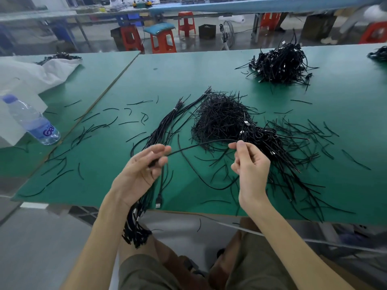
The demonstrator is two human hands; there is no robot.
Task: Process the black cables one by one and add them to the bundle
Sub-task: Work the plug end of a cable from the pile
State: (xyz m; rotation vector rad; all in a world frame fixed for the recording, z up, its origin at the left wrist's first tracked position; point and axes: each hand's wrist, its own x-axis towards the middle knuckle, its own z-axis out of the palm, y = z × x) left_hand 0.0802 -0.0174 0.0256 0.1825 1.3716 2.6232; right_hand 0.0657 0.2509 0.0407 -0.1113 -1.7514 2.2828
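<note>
Our left hand (142, 172) and right hand (250, 166) each pinch one black cable (199, 144), stretched between them above the surface's (188, 76) near edge.

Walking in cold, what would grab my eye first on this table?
Two bare hands, left hand and right hand, hold one black cable stretched between them over the green table. Behind them sits a tangled black heap, and a thick cable bundle runs under the left hand and hangs off the near edge.
</note>
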